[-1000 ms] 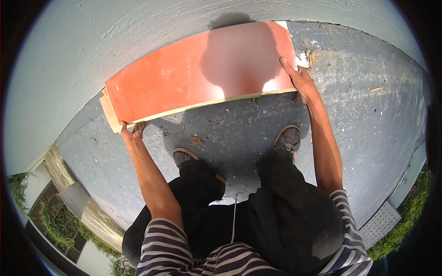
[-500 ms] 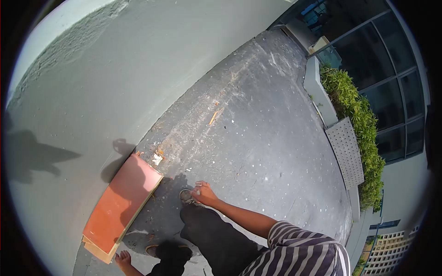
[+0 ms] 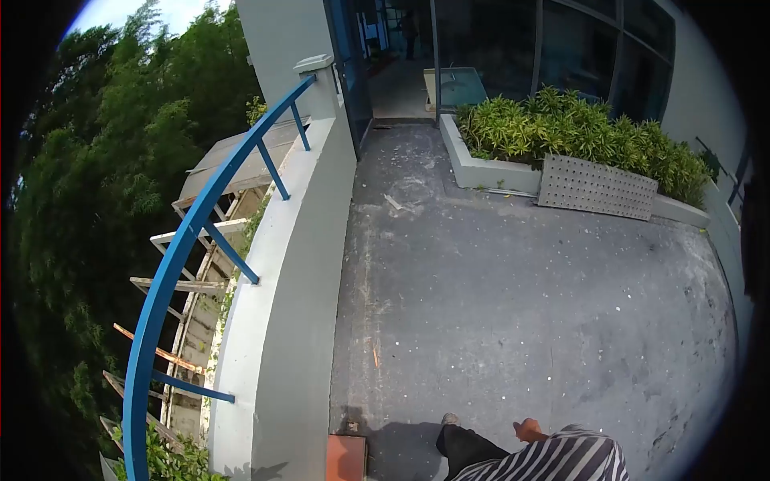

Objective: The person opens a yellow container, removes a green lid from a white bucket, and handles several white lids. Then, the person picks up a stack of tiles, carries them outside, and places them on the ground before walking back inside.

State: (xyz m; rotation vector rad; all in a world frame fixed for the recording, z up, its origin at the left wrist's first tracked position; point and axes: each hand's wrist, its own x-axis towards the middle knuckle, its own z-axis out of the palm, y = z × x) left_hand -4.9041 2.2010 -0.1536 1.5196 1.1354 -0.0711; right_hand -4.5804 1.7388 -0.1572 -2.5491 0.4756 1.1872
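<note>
My right hand (image 3: 529, 430) is near the bottom edge, beside my striped shirt (image 3: 553, 459), with its fingers loosely apart and nothing visible in them. A dark trouser leg and a shoe (image 3: 451, 418) show to its left. Farther left, the end of a reddish-orange panel (image 3: 346, 458) lies on the floor against the low wall, apart from the hand. The lower part of the panel is cut off by the frame. My left hand is out of view.
A pale parapet wall (image 3: 298, 353) with a blue railing (image 3: 164, 280) runs along the left, trees beyond it. A planter (image 3: 501, 172) with bushes and a leaning perforated board (image 3: 597, 188) stand at the back right. An open doorway (image 3: 401, 80) is at the back.
The view has swung up and turned, bringing the railing, trees and doorway into sight. The panel and my right hand now sit at the bottom edge; my left hand has left the view.
</note>
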